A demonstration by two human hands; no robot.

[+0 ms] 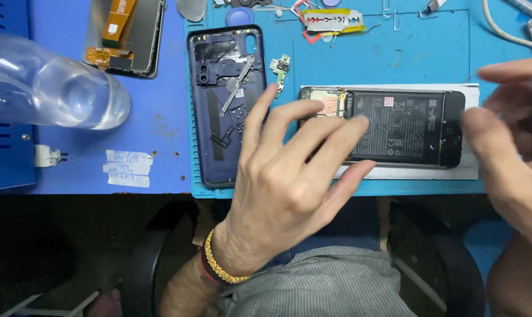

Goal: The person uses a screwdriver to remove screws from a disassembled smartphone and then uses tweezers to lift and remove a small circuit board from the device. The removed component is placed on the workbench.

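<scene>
Left hand (289, 176) hovers over the near edge of the light blue rubber work mat (442, 64), fingers (330, 141) spread and loose, gripping nothing; fingertips lie over the left end of the opened black smartphone (395, 126), touching or just above it, cannot tell. Yellow and red braided bracelets (219, 270) on that wrist. Right hand (507, 135) comes in from the right edge, blurred, fingers curled by the phone's right end; whether they pinch anything I cannot tell.

The phone lies flat, back off, on a white paper sheet (471, 170) at the middle right of the mat. Black rectangular battery (398, 126) fills its centre, with white printed markings and a small red and white square label near its top edge. Copper-coloured patch (330, 104) on the board at the left end.

Left of the phone, a dark blue plastic back cover (219, 117) lies inside up, with a thin metal strip (237, 85) across it. Small green circuit board (280, 67) between cover and phone. Far edge of the mat: a razor blade (330, 20) on yellow and red bits, plus paper clips.

Off the mat on the blue bench (160, 117): a screen assembly with an orange flex cable (125, 35), a clear plastic bottle (48, 88) lying on its side at far left, and torn white tape strips (128, 167) stuck near the front edge
</scene>
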